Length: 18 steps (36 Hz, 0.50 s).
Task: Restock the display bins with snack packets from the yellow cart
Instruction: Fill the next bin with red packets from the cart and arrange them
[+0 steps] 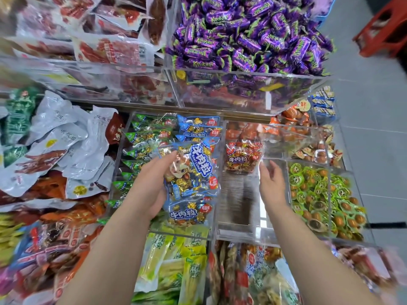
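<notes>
1. Gripping a blue packet (193, 170) in the left hand (152, 186), thumb across its face; bare forearm in from 7 o'clock.
2. Holding the right hand (272, 183) open at the left's 3 o'clock, fingers straight toward 12 o'clock; bare forearm in from 5 o'clock.

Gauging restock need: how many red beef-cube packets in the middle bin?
1: the red packet sits at the back of the middle bin, just beyond the right hand. Others may hide behind it.

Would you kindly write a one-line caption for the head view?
Left hand holds a blue beef-cube packet; open right hand hovers beside a red packet.
</notes>
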Each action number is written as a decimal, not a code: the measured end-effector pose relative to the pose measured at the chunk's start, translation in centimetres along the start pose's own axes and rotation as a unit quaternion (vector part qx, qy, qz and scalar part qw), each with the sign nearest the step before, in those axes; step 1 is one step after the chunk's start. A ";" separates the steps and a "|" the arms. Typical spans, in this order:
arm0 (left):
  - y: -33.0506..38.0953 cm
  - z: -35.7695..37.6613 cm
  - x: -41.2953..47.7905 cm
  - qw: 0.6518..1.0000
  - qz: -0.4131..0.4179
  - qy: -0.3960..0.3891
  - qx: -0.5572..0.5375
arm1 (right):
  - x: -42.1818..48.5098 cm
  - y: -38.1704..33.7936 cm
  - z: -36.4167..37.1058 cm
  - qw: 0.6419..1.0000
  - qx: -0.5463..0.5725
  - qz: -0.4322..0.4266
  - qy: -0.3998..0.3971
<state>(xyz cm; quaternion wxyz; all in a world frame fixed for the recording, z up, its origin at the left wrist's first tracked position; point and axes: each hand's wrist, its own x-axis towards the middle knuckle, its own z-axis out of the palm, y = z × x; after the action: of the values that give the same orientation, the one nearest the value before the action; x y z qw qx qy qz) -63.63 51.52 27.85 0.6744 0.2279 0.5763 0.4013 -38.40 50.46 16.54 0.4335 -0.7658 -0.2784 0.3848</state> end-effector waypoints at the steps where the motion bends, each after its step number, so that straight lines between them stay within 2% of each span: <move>1: -0.1 0.0 -0.1 1.000 -0.002 -0.005 0.007 | -1.3 -0.9 -0.2 0.998 0.054 -0.002 -0.032; 4: 0.0 0.3 -1.0 0.999 -0.007 -0.045 -0.009 | -5.1 -3.8 -0.9 0.965 0.155 -0.006 -0.212; 6: -0.1 0.5 -1.7 0.997 -0.006 -0.075 -0.005 | -7.4 -5.1 -0.9 0.935 0.119 -0.037 -0.333; 7: -0.3 0.5 -2.0 0.996 0.004 -0.089 0.021 | -8.3 -5.5 -0.7 0.927 0.101 -0.048 -0.358; 9: -0.6 0.4 -2.7 0.991 0.034 -0.100 0.083 | -9.6 -6.1 -0.2 0.928 0.097 -0.056 -0.356; 13: -1.0 -1.7 -3.0 0.973 0.113 -0.049 0.194 | -10.5 -7.6 -1.1 0.940 0.044 -0.108 -0.321; 16: -1.0 -4.2 -3.2 0.953 0.195 0.007 0.233 | -10.6 -8.1 -2.2 0.930 -0.072 -0.163 -0.321; 18: -1.2 -5.6 -3.1 0.935 0.232 0.037 0.265 | -11.0 -8.2 -1.9 0.911 -0.149 -0.218 -0.318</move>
<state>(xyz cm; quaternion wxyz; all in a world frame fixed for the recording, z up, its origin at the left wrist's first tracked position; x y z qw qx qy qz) -68.70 47.48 27.51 0.4563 0.5107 0.6173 0.3872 -43.66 45.08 28.25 0.2762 -0.5787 -0.6156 0.4581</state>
